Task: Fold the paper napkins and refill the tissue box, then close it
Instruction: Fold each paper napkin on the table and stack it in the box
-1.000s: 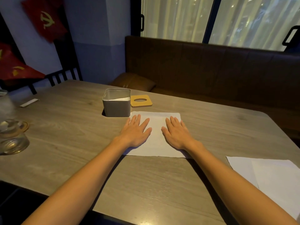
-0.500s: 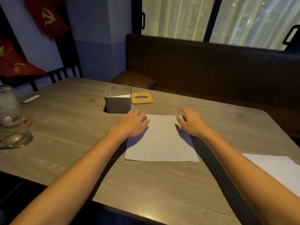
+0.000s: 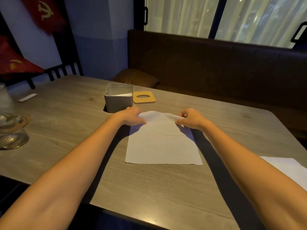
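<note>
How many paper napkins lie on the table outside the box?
2. The middle napkin has its far edge pinched by the left hand and right hand. The second napkin is at the right edge, cut off; more may be hidden.

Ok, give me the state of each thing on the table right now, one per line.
napkin: far edge lifted off the table, near part flat.
left hand: pinches the napkin's far left corner.
right hand: pinches the napkin's far right corner.
tissue box: open, lid off, white paper inside.
lid: flat on the table, beside the box.
spare napkins: flat at the table's right edge.
</note>
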{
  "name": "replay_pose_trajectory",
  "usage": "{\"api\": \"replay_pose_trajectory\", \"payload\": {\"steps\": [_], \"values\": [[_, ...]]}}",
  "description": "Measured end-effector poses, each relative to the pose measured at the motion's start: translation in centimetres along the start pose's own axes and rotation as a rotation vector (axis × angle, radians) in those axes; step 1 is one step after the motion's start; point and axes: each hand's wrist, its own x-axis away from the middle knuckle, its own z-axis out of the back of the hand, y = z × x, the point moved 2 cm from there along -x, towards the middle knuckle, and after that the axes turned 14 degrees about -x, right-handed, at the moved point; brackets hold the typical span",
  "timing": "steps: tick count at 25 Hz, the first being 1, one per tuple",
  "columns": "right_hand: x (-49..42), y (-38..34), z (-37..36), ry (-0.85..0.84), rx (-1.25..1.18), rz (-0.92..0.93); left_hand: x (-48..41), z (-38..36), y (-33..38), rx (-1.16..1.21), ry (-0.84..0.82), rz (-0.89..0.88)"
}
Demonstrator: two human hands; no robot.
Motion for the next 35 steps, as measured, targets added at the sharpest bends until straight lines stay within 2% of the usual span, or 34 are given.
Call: {"api": "replay_pose_trajectory", "payload": {"steps": [3,6,11,15,19,24,35], "values": [[1.2,-0.7,1.2,0.054,-0.088,0.071,1.0,0.7,0.3,0.271,0.155,-0.053],[2.7,-1.9,2.8,0.074,-0.099,0.159,2.7,1.6,0.6,0.354,0.311,-0.088],[6.2,-2.9,4.2,-0.120,-0.109,0.254,6.9,0.7,0.4,0.433,0.414,-0.187],[8.5,-2.3,3.6,-0.228,0.026,0.276,9.5,-0.7,-0.1,0.449,0.426,-0.234],[9.9,-1.1,2.8,-0.246,0.125,0.280,11.3,-2.3,-0.8,0.258,0.471,-0.353],[11.7,-0.2,1.7,-0.282,0.181,0.336,12.3,-4.0,-1.1,0.075,0.467,-0.407],[14.1,0.1,1.4,-0.310,0.242,0.378,12.0,-4.2,-1.4,-0.038,0.488,-0.412]]}}
